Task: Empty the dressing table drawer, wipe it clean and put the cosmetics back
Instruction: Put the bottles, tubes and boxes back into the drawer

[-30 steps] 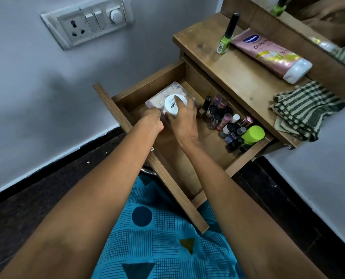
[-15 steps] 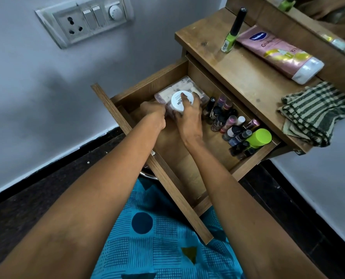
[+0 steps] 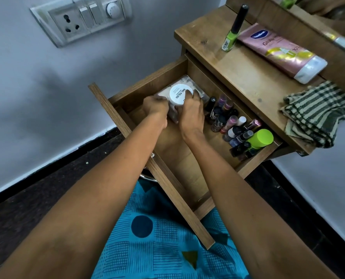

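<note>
In the open wooden drawer (image 3: 117, 119), the left hand (image 3: 155, 106) curls its fingers round the 9 o'clock end of a clear plastic box (image 3: 184, 80), which sits in the drawer's 11 o'clock corner with a round white nail-polish jar (image 3: 178, 94) on its lid. The right hand (image 3: 191, 111) grips the opposite end, fingertips hooked over the jar's 3 o'clock rim. The box lies directly between both hands, equally near; its long axis is hidden, and upright bottles (image 3: 228, 121) crowd its 3 o'clock side.
</note>
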Tool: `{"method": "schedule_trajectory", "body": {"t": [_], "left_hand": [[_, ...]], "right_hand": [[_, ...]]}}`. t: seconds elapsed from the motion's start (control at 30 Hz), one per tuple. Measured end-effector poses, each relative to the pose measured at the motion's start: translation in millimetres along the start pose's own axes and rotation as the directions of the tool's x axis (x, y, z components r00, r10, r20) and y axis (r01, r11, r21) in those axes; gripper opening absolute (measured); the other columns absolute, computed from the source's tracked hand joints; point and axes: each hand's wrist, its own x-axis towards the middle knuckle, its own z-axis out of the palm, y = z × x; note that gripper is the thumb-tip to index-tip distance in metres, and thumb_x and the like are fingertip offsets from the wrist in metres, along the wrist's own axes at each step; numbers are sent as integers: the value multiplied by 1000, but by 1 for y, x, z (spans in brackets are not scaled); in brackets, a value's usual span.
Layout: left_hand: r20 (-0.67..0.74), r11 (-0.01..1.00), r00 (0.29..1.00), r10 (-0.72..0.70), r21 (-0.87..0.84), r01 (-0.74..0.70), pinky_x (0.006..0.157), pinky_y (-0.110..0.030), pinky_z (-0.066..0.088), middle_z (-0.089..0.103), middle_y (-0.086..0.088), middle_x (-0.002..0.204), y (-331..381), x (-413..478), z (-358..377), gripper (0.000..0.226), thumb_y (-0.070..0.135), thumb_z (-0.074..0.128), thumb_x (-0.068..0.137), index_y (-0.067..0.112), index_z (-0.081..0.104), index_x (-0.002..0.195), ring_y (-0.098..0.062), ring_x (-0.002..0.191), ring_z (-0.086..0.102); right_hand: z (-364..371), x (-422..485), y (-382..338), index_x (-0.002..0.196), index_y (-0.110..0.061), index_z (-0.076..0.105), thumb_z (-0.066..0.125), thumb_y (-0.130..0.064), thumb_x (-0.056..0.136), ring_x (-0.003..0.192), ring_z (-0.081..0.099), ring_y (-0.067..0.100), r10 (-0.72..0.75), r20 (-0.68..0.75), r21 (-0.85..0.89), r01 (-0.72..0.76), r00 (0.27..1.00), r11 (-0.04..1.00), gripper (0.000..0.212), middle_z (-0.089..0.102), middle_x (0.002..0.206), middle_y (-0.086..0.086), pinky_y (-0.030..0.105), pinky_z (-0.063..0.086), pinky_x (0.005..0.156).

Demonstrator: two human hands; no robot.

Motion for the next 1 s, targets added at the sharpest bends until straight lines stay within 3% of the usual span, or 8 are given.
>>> {"method": "schedule_trajectory", "body": {"t": [0.07, 0.2, 0.3, 0.47, 0.67, 0.73, 0.9, 1.0], "left_hand": [[36, 999, 999, 18, 35, -19, 28, -12, 33, 60, -8, 55, 3, 2, 3, 34, -13, 42, 83, 10, 49, 60, -14, 38, 55], [75, 998, 996, 52, 42, -55, 37, -11, 42, 66, -16, 97, 7, 4, 8, 24, -9, 49, 84, 8, 62, 74, -14, 66, 58], [111, 998, 992, 57, -3, -57, 45, -14, 48, 66, -15, 97, 9, 4, 13, 22, -9, 51, 84, 0, 65, 99, -12, 65, 59], [141, 996, 986, 88, 5, -89, 54, -23, 49, 68, -17, 104, 11, 2, 18, 21, -5, 55, 84, 4, 66, 99, -18, 79, 61], [149, 997, 986, 78, -1, -78, 44, -19, 47, 67, -16, 106, 12, 1, 18, 21, -2, 54, 86, 5, 65, 103, -23, 84, 64], [151, 997, 986, 77, -15, -75, 46, -17, 47, 67, -15, 103, 10, 1, 18, 21, -2, 54, 87, 4, 64, 104, -17, 76, 63], [141, 994, 984, 107, -32, -104, 57, -18, 50, 63, -7, 82, 11, -3, 17, 23, -7, 51, 86, -1, 63, 105, -9, 63, 55], [149, 981, 969, 196, -28, -194, 76, -26, 53, 59, -2, 71, 17, -9, 17, 26, -12, 48, 83, -3, 63, 103, -11, 67, 57]], "right_hand": [[0, 5, -1, 132, -2, 37, 55, -17, 88, 124, 40, 32, -1, -34, -22, 0, 999, 1000, 50, 35, 139, 17, 40, 42, 95], [-2, 18, 0, 125, 1, 46, 50, -9, 87, 117, 43, 37, -36, -53, 26, 37, 998, 999, 39, 40, 131, 23, 42, 40, 94], [-2, 27, 0, 120, 4, 50, 50, -5, 86, 112, 46, 40, -33, -83, 85, 40, 996, 996, 35, 43, 125, 26, 45, 42, 92], [-2, 35, 1, 118, 7, 49, 48, -2, 86, 111, 47, 40, -37, -80, 94, 45, 996, 995, 33, 44, 124, 28, 44, 41, 91], [-3, 33, -1, 120, 7, 48, 48, -3, 87, 112, 47, 39, -44, -76, 93, 51, 996, 994, 34, 42, 126, 28, 40, 41, 91], [-7, 32, -3, 120, 6, 48, 47, -4, 88, 113, 47, 38, -37, -62, 101, 43, 997, 994, 33, 42, 127, 27, 40, 41, 91], [-22, 25, -8, 113, 4, 53, 40, -5, 90, 108, 50, 34, -16, -50, 101, 21, 999, 995, 27, 49, 121, 23, 36, 41, 86], [-37, 24, -16, 87, 0, 56, 30, -10, 88, 82, 51, 32, 43, -87, 203, -25, 995, 979, 28, 56, 91, 14, 33, 36, 66]]}}
